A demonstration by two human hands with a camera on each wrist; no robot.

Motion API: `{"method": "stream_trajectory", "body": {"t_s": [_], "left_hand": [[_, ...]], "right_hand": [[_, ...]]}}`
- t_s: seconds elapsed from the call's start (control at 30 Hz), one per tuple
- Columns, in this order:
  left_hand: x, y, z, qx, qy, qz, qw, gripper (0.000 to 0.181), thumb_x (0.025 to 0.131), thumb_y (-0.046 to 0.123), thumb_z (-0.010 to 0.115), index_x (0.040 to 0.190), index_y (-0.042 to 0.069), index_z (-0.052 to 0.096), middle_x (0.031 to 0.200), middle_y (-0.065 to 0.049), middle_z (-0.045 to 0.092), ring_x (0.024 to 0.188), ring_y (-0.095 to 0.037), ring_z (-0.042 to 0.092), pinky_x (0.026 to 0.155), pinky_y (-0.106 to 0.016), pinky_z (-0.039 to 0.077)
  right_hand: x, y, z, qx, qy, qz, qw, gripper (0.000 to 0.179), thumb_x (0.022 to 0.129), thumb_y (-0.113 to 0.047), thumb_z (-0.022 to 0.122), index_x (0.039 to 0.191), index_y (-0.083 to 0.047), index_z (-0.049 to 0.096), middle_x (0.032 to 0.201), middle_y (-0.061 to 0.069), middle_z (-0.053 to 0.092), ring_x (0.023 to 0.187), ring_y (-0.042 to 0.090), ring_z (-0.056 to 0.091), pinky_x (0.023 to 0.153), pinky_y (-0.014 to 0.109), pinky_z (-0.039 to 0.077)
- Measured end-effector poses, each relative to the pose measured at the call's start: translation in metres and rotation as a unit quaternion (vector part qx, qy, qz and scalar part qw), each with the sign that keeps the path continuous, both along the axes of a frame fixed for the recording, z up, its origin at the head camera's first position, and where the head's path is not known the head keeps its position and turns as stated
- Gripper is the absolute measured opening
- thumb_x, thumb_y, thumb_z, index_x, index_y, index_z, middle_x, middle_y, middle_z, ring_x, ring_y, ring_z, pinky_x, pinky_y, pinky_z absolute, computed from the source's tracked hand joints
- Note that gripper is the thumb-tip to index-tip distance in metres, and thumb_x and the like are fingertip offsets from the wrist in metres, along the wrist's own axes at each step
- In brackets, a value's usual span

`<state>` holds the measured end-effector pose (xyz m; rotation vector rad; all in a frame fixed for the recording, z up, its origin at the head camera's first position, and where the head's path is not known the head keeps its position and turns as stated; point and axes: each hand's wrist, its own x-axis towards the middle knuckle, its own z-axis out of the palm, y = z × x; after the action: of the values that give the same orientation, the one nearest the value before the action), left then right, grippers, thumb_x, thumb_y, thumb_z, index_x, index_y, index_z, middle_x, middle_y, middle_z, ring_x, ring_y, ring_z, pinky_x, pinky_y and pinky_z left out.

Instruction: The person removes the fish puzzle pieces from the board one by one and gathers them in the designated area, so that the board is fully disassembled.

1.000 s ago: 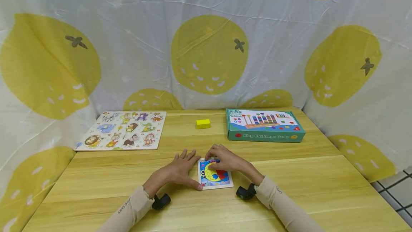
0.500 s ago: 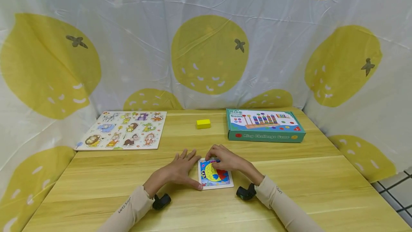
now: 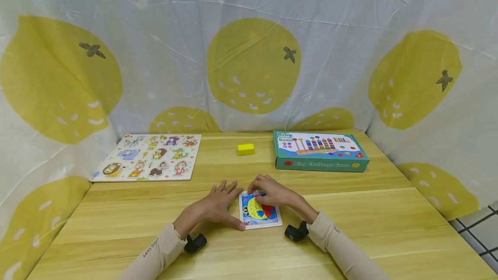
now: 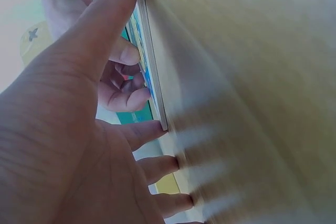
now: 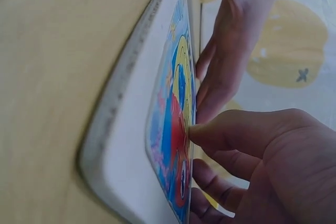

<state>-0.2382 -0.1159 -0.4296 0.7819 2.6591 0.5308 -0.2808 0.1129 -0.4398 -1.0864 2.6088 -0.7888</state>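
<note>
A small square fish puzzle with a pale border lies flat on the table between both hands. My left hand spans its left side, fingers spread. In the left wrist view, the left thumb and index finger meet the board's edge, while the other fingertips rest on the table. My right hand is over the far right part of the puzzle, fingers bent. The right thumb tip touches the yellow and red fish picture in the right wrist view. I cannot tell whether a piece is pinched there.
An animal peg puzzle board lies at the back left. A yellow block stands at the back middle, and a green Ring Challenge Game box at the back right. A lemon-print curtain hangs behind the table.
My right thumb has shifted slightly to the right across the fish picture since the earliest frame. The left hand and the puzzle board stay in place.
</note>
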Motion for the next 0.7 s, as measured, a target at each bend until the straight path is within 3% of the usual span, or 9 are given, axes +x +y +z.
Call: {"method": "stream_trajectory", "body": {"t_s": [0.7], "left_hand": [[0.0001,0.0008,0.0005,-0.006,0.002,0.0,1.0,0.107,0.069,0.068,0.071,0.151,0.013,0.03,0.159,-0.016,0.014,0.143,-0.047,0.004,0.112,-0.066,0.006]], "right_hand": [[0.0032,-0.0041,0.0002,-0.001,-0.019,-0.012,0.9997,0.017,0.086,-0.003,0.059,0.097,-0.015,0.065,0.102,0.0,0.05,0.096,0.018,0.041,0.083,0.035,0.035]]}}
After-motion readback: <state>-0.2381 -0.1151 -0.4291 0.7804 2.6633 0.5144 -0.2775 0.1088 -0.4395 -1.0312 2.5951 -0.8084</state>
